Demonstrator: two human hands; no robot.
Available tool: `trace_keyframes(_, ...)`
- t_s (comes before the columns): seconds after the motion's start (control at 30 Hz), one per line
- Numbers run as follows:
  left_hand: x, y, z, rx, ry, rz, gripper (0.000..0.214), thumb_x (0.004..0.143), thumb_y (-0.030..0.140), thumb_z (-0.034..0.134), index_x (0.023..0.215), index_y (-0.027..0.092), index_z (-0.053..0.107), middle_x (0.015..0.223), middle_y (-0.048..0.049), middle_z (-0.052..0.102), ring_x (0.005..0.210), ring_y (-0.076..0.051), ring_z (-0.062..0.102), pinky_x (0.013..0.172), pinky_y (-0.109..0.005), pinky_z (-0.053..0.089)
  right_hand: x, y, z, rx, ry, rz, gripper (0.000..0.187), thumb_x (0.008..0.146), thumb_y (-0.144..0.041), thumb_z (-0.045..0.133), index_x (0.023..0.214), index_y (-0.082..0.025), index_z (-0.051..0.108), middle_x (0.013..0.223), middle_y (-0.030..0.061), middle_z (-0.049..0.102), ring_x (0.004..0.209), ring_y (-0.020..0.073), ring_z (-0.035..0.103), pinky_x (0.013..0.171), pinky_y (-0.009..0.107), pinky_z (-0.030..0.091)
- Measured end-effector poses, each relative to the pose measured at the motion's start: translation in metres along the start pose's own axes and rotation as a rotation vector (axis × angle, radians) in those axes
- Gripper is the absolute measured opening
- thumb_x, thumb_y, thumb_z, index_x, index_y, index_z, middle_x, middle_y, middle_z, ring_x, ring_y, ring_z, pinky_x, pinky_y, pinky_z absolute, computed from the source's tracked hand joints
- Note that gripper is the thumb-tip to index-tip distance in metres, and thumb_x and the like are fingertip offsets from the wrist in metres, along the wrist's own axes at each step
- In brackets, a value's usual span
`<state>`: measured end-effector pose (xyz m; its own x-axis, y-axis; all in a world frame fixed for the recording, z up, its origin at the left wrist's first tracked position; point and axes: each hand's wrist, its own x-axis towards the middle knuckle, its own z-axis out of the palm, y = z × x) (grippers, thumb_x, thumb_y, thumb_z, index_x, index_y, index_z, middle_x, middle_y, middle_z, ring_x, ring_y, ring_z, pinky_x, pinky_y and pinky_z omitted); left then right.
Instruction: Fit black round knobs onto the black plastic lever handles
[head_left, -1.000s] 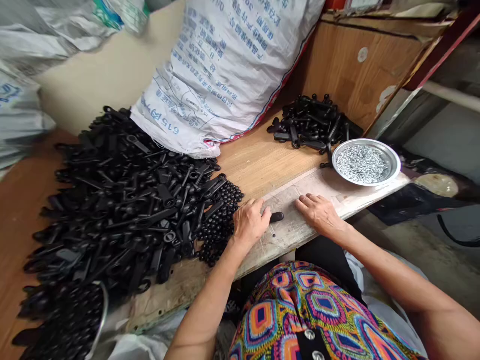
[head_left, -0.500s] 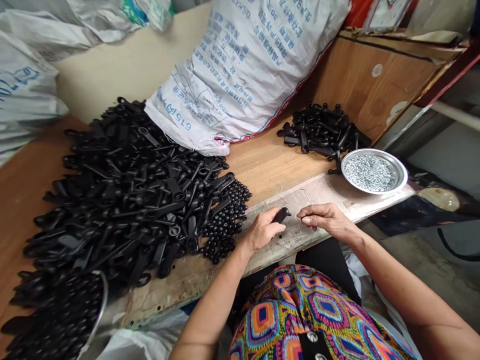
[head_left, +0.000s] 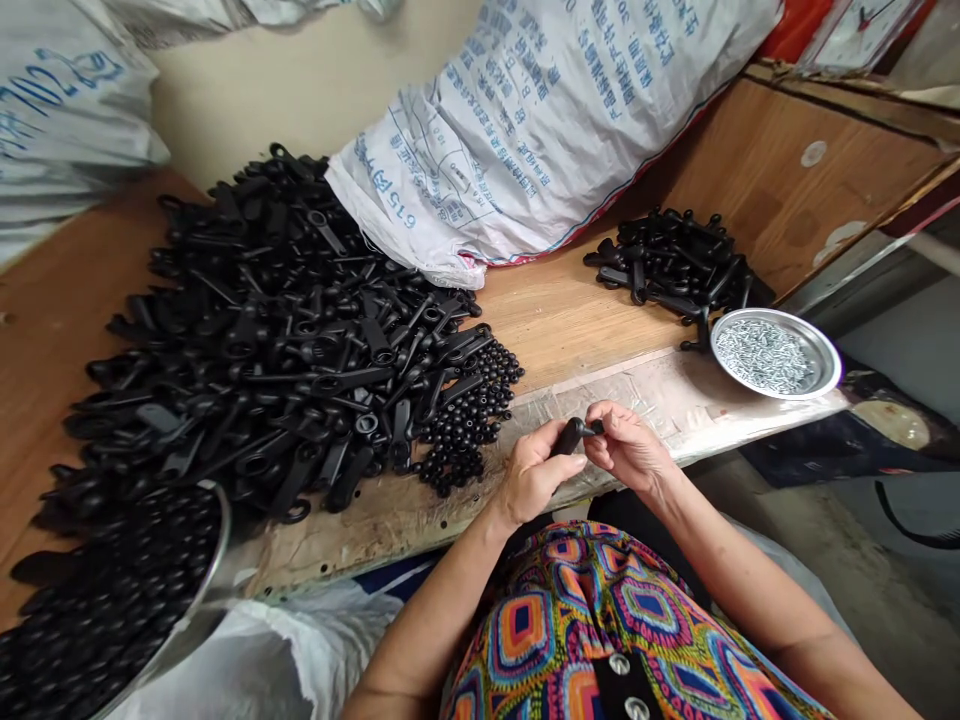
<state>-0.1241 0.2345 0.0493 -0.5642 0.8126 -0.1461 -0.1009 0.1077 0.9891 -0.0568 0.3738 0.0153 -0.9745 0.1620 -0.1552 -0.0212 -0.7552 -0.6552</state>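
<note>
My left hand is closed around a black crank handle, its short stem pointing right. Pinched in the fingertips of my right hand is a small black knob, which meets the end of that stem. How far the stem goes into the knob is hidden by the fingers. Left of my hands lies a heap of similar black handles, with loose round black knobs along its near right edge.
A metal bowl of small silver screws stands at the right. Behind it lies a smaller pile of black handles. A printed white sack leans over the wooden table. Front left, a rimmed container holds many black knobs.
My right hand has come left and its knob now touches the handle's stem, where a gap was before. The handle has tilted more upright in my left hand. The camera view has shifted.
</note>
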Motion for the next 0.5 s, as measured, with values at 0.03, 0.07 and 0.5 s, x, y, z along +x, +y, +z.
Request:
trace_keyframes(0.03,-0.001,-0.001,-0.001,0.021,0.013,0.007,0.017,0.071,0.026,0.054,0.084,0.015,0.056,0.057,0.005,0.042,0.051,-0.007,0.035,0.05,-0.02,0.028,0.0,0.002,0.001,0.008,0.003,0.009,0.028,0.061,-0.038,0.074,0.074,-0.018,0.059,0.044,-0.005,0.05,0.035,0.0064,0.041,0.033,0.016,0.026)
trace_keyframes(0.07,-0.001,-0.001,-0.001,0.044,0.028,0.015,0.016,0.072,0.026,0.054,0.083,0.015,0.055,0.057,0.0051,0.042,0.052,-0.007,0.035,0.051,-0.02,0.029,0.001,0.003,0.003,0.012,0.008,0.016,0.029,0.06,-0.038,0.074,0.074,-0.018,0.058,0.044,-0.0052,0.05,0.035,0.0062,0.041,0.033,0.016,0.026)
trace_keyframes(0.5,-0.005,-0.007,-0.01,0.28,0.122,0.122,0.026,0.075,0.025,0.051,0.099,0.017,0.056,0.068,0.0038,0.049,0.064,-0.01,0.044,0.062,-0.021,0.037,0.008,0.013,0.015,-0.07,0.148,-0.053,0.026,0.059,-0.033,0.075,0.064,-0.014,0.058,0.04,-0.0037,0.051,0.032,0.0068,0.042,0.03,0.016,0.025)
